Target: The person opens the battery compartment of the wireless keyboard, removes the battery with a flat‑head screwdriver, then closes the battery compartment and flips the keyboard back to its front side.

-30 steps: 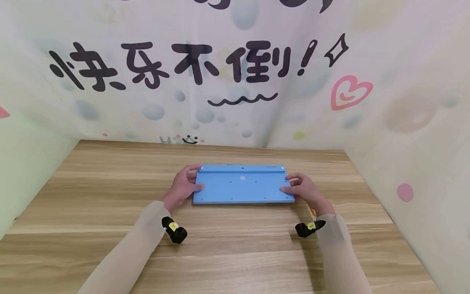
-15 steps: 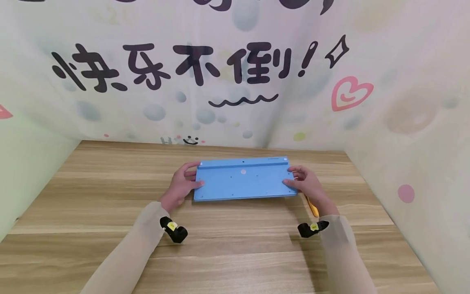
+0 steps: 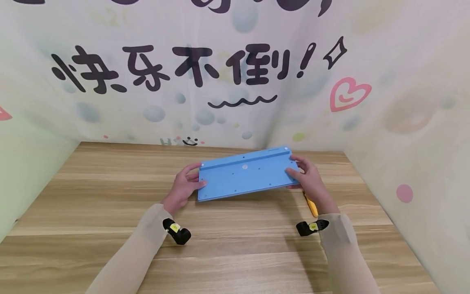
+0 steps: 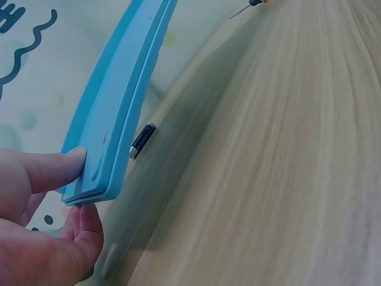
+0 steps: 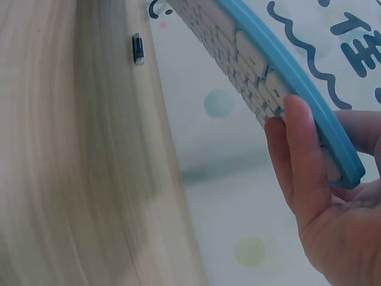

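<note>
A light blue keyboard [image 3: 246, 175] is held up with its screw-dotted back toward me, its right end higher than its left. My left hand [image 3: 183, 188] grips the left end, thumb on the back panel and fingers around the far side. At the opposite end my right hand [image 3: 308, 177] pinches the keyboard, with fingertips against the white keys [image 5: 253, 56] that show in the right wrist view. Beyond the keyboard, a small dark battery [image 4: 143, 140] with a pale end lies on the table, hidden from the head view.
An orange-handled screwdriver [image 3: 311, 206] lies on the wooden table [image 3: 235, 253] beside my right wrist, its shaft partly hidden. A printed cloth backdrop [image 3: 235, 122] rises at the table's far edge, and a pale wall [image 3: 422, 163] stands on the right.
The keyboard's right end has risen along with my right hand, so it now slants upward to the right. More of the screwdriver has come into view.
</note>
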`<state>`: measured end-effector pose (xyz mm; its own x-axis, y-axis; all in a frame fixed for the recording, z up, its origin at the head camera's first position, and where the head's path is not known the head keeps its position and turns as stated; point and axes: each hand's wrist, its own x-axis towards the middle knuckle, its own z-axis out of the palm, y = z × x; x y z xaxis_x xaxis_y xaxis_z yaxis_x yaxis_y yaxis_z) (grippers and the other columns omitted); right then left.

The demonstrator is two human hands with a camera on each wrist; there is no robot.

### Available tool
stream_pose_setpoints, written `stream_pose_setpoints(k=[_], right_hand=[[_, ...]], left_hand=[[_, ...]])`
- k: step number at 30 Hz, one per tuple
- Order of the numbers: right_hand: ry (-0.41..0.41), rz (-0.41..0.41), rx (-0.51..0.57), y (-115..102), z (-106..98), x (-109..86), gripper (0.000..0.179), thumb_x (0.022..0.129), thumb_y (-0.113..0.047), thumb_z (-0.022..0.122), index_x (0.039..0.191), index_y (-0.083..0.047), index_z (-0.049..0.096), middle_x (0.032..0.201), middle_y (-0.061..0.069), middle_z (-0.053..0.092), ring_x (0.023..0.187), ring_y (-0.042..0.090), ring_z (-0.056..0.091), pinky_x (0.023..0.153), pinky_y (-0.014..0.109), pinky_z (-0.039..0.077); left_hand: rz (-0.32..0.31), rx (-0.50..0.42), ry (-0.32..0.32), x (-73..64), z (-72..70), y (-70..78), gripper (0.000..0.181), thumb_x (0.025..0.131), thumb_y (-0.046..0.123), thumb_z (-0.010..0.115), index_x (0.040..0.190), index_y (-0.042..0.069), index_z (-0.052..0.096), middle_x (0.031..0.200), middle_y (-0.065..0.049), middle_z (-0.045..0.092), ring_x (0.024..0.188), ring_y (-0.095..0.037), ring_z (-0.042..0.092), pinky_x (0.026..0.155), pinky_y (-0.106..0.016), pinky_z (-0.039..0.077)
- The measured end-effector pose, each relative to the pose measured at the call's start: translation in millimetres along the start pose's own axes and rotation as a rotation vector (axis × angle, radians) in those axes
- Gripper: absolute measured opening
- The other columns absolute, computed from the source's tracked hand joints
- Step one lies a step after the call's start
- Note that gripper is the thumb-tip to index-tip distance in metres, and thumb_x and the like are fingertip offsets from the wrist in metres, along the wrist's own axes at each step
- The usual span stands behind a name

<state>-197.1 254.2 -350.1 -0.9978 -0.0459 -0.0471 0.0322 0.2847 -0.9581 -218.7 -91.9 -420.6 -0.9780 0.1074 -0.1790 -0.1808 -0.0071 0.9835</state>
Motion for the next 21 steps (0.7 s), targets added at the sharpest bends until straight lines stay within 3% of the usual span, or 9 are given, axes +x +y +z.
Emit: stream_pose_setpoints(k=[8, 13, 21], right_hand=[[0.057, -0.096, 0.002, -14.3, 4.6, -3.6, 0.052, 0.094, -0.014, 0.052, 0.140, -0.006, 0.031, 0.138, 0.022, 0.031, 0.096, 0.037, 0.053, 0.064, 0.044, 0.053], [0.096, -0.146, -0.002, -29.0, 6.8, -7.9, 0.050, 0.094, -0.013, 0.051, 0.140, -0.006, 0.033, 0.139, 0.020, 0.031, 0.103, 0.042, 0.049, 0.058, 0.035, 0.054], [0.114, -0.210, -0.020, -53.7, 8.1, -13.6, 0.048, 0.094, -0.012, 0.050, 0.139, -0.004, 0.034, 0.135, 0.022, 0.033, 0.107, 0.046, 0.045, 0.054, 0.036, 0.053]], left_hand=[[-0.029, -0.037, -0.008, 0.1, 5.1, -1.9, 0.063, 0.083, -0.008, 0.060, 0.138, 0.012, 0.037, 0.130, -0.024, 0.041, 0.115, -0.033, 0.045, 0.092, -0.042, 0.042], [-0.030, -0.073, -0.018, 0.1, 8.9, -3.1, 0.063, 0.083, -0.008, 0.060, 0.138, 0.012, 0.036, 0.130, -0.025, 0.042, 0.116, -0.034, 0.045, 0.092, -0.043, 0.042], [-0.031, -0.124, -0.026, 0.2, 16.7, -1.9, 0.063, 0.084, -0.008, 0.058, 0.138, 0.013, 0.034, 0.131, -0.024, 0.041, 0.116, -0.034, 0.044, 0.093, -0.044, 0.041]])
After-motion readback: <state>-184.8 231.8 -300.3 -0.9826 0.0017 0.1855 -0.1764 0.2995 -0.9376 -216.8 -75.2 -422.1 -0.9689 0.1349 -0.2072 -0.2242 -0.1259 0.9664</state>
